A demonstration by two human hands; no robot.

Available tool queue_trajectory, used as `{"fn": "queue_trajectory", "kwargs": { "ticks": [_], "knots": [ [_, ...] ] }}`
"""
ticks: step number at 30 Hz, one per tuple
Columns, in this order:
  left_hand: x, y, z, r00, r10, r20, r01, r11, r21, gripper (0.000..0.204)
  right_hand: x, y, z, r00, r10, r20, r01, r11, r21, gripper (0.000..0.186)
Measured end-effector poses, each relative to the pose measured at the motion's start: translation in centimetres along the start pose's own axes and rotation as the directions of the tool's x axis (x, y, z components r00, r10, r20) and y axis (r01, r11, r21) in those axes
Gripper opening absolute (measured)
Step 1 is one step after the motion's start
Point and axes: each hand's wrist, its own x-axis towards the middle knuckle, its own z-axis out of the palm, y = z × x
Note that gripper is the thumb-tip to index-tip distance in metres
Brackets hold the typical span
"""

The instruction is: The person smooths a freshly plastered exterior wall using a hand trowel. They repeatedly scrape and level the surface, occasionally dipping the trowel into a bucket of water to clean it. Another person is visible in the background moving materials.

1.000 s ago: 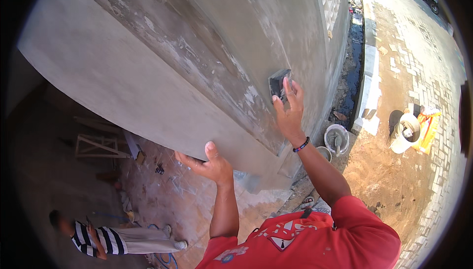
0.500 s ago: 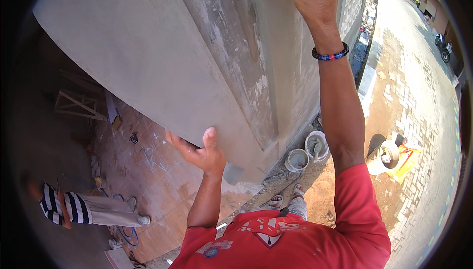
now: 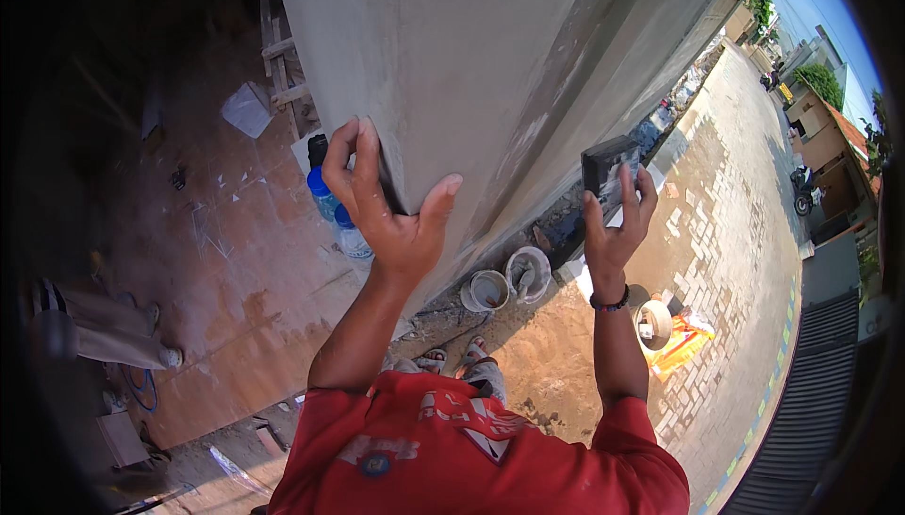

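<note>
The grey plastered wall (image 3: 452, 53) rises in front of me, with a rougher, streaked strip along its right part. My left hand (image 3: 401, 232) rests at the wall's left edge, thumb on the flat face and fingers spread along the corner. In my right hand (image 3: 617, 237) is a dark rectangular block (image 3: 603, 164) with pale smears, gripped between thumb and fingers. It is held off to the right of the wall; I cannot tell whether it touches anything.
Two buckets, a white bucket (image 3: 485, 290) and a mortar bucket (image 3: 528, 274), stand by the wall's foot. Blue-capped bottles (image 3: 351, 235) sit behind the corner. Further right are another bucket (image 3: 652, 324) and an orange sack (image 3: 681, 345). A person's legs (image 3: 123, 326) show at left.
My right hand has come down from high on the wall, bringing the dark block into full view. My left hand stays at the wall's edge. The whole view has shifted.
</note>
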Motion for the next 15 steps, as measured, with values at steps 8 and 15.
{"fn": "queue_trajectory", "kwargs": {
  "ticks": [8,15],
  "knots": [
    [0.1,0.4,0.7,0.999,-0.007,-0.032,0.007,1.000,0.015,0.081,14.5,-8.4,-5.6,0.697,-0.654,0.294,0.708,0.565,-0.423,0.069],
    [-0.1,-0.4,0.5,0.998,0.007,-0.065,-0.006,1.000,0.005,0.082,13.8,-8.7,-5.0,0.716,-0.608,0.344,0.698,0.644,-0.313,0.074]
  ]
}}
